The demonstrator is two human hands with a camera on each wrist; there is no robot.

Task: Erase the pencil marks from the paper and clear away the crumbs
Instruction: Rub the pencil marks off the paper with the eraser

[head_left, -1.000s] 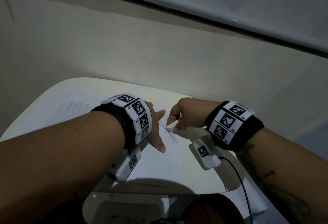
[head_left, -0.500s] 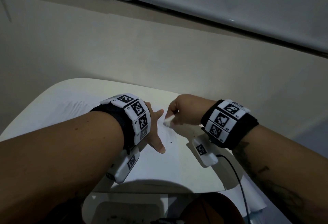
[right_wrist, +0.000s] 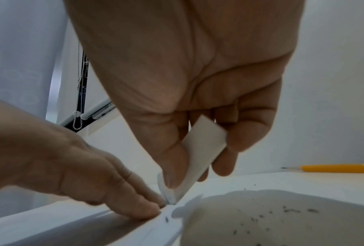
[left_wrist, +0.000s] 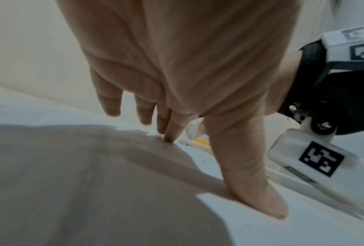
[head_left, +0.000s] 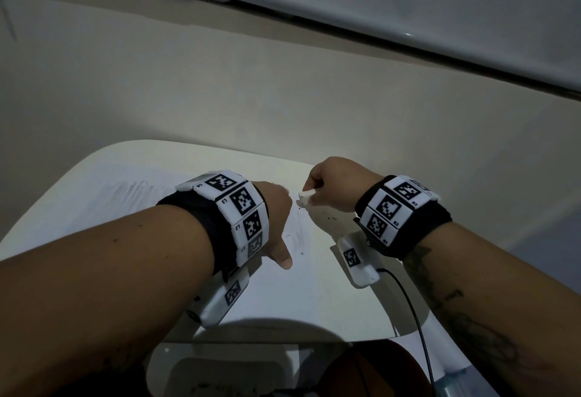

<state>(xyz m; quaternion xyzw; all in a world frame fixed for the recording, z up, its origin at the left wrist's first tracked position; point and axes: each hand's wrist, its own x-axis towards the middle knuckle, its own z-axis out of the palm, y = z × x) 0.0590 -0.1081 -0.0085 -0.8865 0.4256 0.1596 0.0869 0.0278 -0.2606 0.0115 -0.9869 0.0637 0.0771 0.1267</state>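
The white paper lies flat on the table, with dark crumbs scattered to the right. The right hand pinches a white eraser, its lower tip on the sheet. The left hand, fingers straight, presses the paper just left of it.

Black bands are worn on both wrists, each faced with white tiles printed with black square codes. A white camera block bearing one such code is hung under each wrist on a screwed bracket. A black cable is plugged into the right block. Dark tattoos are seen on the right forearm.
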